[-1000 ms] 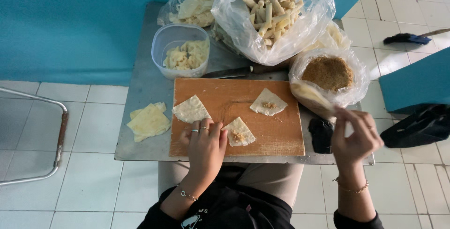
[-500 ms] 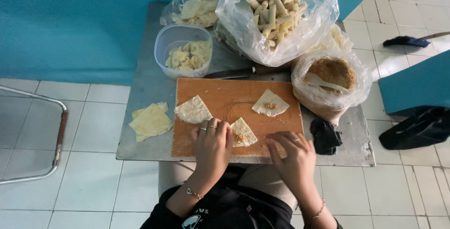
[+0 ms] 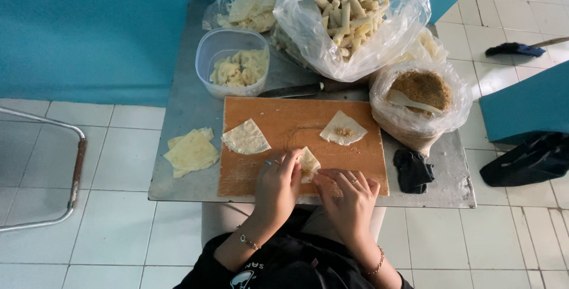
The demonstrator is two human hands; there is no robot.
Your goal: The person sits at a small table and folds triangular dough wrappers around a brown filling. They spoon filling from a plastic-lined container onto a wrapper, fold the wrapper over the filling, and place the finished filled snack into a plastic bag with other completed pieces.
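A pale dough wrapper with filling lies at the near edge of the orange cutting board. My left hand presses on its left side, fingers curled over it. My right hand touches its right edge with the fingertips. Two other wrappers rest on the board: a plain one at the left and one with a dab of brown filling at the right.
A metal table carries a stack of wrappers, a plastic tub of dough pieces, a knife, bags of rolled pieces, a bag of brown filling with a spoon and a black cloth.
My right hand came down from the filling bag to the board and now rests on the wrapper beside my left hand. The spoon stays in the bag.
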